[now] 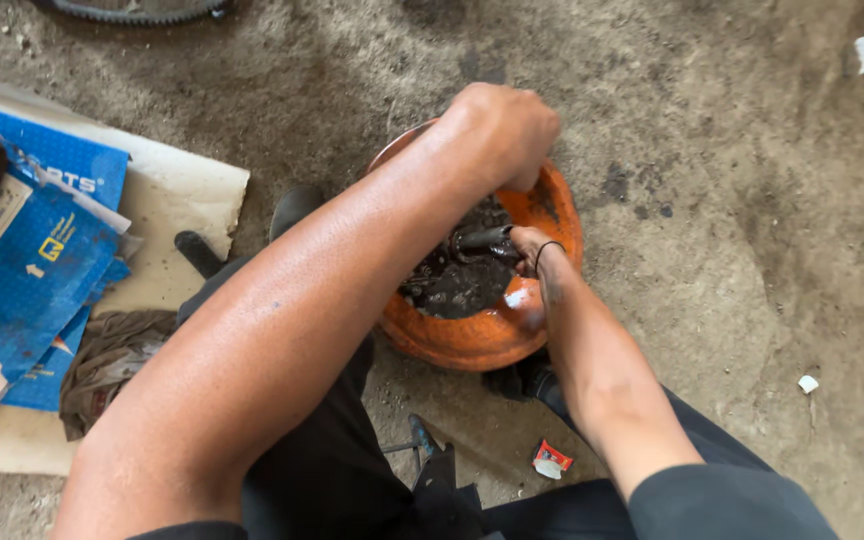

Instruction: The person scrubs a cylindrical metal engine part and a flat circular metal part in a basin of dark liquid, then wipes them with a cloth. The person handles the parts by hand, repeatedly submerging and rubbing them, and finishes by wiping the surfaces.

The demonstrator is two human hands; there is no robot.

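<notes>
The left hand (505, 130) was closed into a fist above the far rim of an orange basin (472, 340); what it gripped was hidden beneath the knuckles, so I cannot tell what it held. The right hand (530, 250) reached down into the basin from the near side, its fingers wrapped around a dark metal part (482, 240) that lay across the middle of the basin, with a thin dark band at the wrist. The basin held black, oily liquid and grime (452, 285), and the metal part sat partly in it.

The basin stood on the dirt floor (732, 200), between the person's knees in dark trousers (332, 460). Left of the basin lay a sheet of cardboard (182, 195), carrying blue printed cartons (37, 265) and a crumpled brown rag (107, 360). Just below the basin, near the right leg, a small red and white wrapper (550, 460) lay on the floor. Far above the basin, at the top edge, part of a toothed metal ring (137, 10) showed.
</notes>
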